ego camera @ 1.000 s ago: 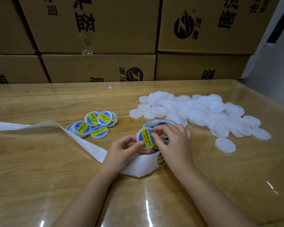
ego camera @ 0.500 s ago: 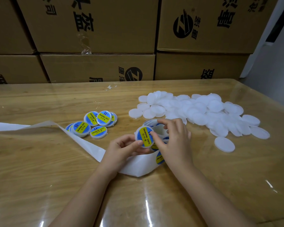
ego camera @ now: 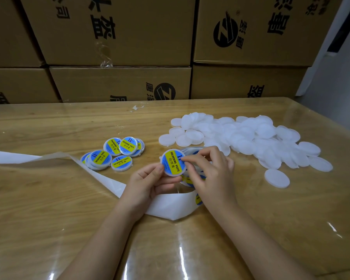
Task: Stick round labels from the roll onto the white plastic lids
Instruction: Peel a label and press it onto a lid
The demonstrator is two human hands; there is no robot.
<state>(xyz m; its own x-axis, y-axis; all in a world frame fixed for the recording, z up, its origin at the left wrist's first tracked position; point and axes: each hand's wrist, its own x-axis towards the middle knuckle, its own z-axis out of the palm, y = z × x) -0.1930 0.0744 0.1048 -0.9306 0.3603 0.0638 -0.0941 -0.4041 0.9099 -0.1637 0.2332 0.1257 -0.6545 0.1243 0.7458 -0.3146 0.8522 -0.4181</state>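
Left hand [ego camera: 148,182] pinches labelled lid [ego camera: 173,163], held up just left of label roll [ego camera: 192,153]; right hand [ego camera: 209,170] fingertips curl on label's edge; rub outward so the rim seats flat

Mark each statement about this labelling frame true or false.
1. The left hand holds a labelled lid. True.
2. The right hand rests flat on the table. False: its fingers pinch that lid's edge.
3. The blank lids lie heaped to the right of the hands. True.
4. The finished lids sit in a tray. False: they lie on the table, left of the hands.
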